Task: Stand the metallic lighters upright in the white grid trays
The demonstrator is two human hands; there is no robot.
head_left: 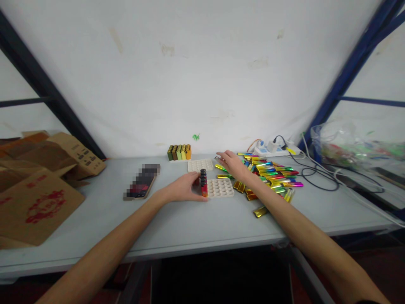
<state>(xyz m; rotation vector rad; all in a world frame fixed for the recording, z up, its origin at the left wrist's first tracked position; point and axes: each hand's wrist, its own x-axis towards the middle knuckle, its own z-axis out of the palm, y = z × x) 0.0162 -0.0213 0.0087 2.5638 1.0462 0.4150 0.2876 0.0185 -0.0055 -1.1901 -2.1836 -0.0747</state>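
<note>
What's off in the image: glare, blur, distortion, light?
Head view: glints on the foil pile; posts splay outward, looks like wide-angle stretch; bag hazy at right; phone partly pixelated. Also head view: wall softly lit, space under the desk nearly black.

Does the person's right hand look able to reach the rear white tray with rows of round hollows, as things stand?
Probably yes: the right hand is just beside the rear white tray, with nothing visible between them, though the hand seems to hold a small object.
</note>
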